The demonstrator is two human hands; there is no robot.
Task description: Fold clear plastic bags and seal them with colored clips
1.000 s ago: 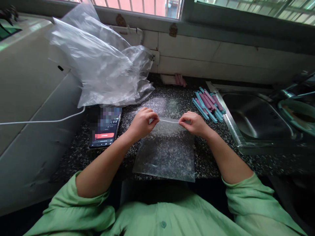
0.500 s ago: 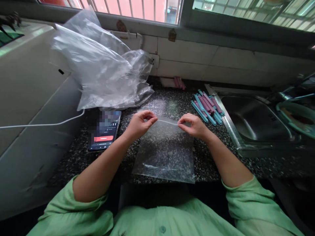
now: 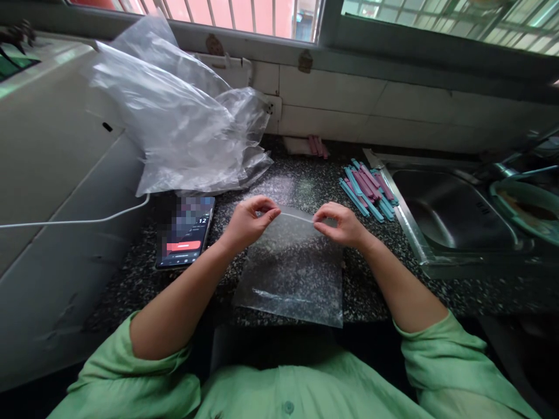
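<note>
A clear plastic bag (image 3: 292, 273) lies over the speckled dark counter, its lower edge near the counter's front. Along its far edge a pale folded strip runs between my two hands. My left hand (image 3: 252, 220) pinches that edge at the left between thumb and fingers. At the right, my right hand (image 3: 339, 224) is closed on the same edge in a like pinch. The strip bows slightly between them. Left of my left hand lies a lit phone (image 3: 186, 230). Several blue and pink bag-sealing clips (image 3: 369, 189) are piled beyond my right hand.
A large heap of clear plastic bags (image 3: 187, 116) stands at the back left, beside a white appliance (image 3: 56, 145). A white cable (image 3: 87, 223) crosses at left. The steel sink (image 3: 454, 203) is at right, with a basin (image 3: 528, 212). More pink clips (image 3: 318, 146) lie by the wall.
My head view has tilted up a little, so things sit lower in the picture. Both hands keep their pinch; the folded edge, nearly straight earlier, now bows and slants slightly.
</note>
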